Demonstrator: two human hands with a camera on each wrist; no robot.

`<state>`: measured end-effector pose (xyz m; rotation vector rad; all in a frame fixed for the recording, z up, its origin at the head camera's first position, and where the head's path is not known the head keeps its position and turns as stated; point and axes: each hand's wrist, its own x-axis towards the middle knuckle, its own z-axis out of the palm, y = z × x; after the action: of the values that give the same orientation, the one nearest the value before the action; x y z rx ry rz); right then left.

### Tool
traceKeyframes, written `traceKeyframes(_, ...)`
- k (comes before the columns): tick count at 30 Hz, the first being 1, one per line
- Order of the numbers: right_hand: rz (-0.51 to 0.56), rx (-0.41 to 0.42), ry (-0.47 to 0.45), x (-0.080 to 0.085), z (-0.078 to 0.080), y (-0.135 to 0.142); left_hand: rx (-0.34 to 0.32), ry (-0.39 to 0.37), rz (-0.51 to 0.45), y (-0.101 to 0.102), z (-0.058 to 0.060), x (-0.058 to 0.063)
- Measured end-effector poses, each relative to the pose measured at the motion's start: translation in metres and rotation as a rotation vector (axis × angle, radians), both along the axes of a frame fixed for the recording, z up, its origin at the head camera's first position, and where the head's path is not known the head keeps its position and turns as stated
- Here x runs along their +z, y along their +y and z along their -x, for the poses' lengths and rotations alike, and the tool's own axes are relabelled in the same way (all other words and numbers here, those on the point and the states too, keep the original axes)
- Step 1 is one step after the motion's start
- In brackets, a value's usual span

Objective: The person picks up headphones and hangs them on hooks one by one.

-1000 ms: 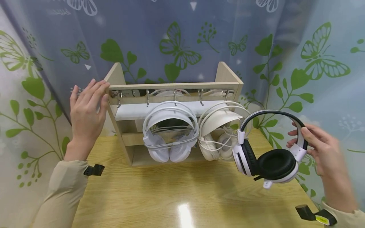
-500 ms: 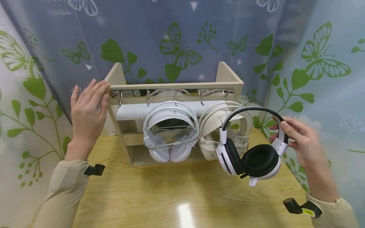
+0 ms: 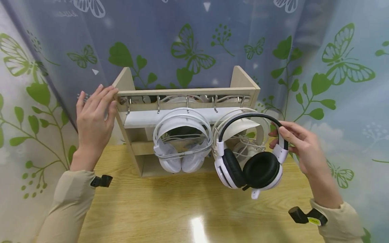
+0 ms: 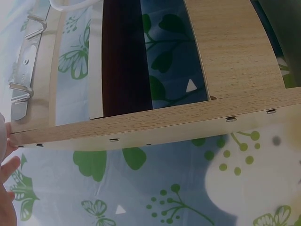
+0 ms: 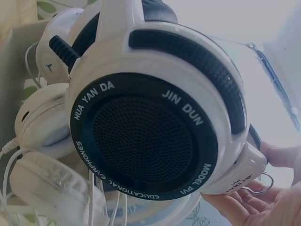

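Note:
My right hand [image 3: 299, 141] pinches the headband of a black-and-white headset [image 3: 261, 170] just above one ear cup. The headset hangs in front of cream headphones [image 3: 240, 128] at the rack's right side and partly covers them. In the right wrist view, its lettered outer ear cup [image 5: 146, 136] fills the middle, and thumb and fingers [image 5: 230, 207] are at the band's end. My left hand [image 3: 95, 121] rests with extended fingers on the upper left corner of a wooden rack [image 3: 185, 91]. White headphones [image 3: 170, 160] with wrapped cable hang mid-rack.
Several metal hooks line the rack's front bar, including a hook [image 3: 158, 104] left of the white headphones. A wooden table [image 3: 170, 206] bears the rack. Patterned curtains [image 3: 194, 40] stand close behind and at both sides.
My right hand has carried the black-and-white headset leftward, from beside the rack to in front of the cream headphones. The left hand has stayed on the rack's corner.

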<state>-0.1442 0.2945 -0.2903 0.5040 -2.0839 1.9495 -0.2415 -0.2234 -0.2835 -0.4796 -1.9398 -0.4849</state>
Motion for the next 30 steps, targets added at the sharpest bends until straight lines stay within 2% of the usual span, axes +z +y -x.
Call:
traceKeyframes(13,-0.003,0.021,-0.006,0.011,0.011,-0.027,0.003,-0.001,0.004,-0.001,0.0,0.001)
traceKeyframes(20,-0.025,0.029,-0.014,0.014,0.015,-0.043,0.027,-0.003,0.06,-0.003,0.001,0.0)
traceKeyframes(30,-0.065,0.065,0.019,0.015,0.024,-0.074,0.011,0.001,0.023,-0.001,0.0,0.0)
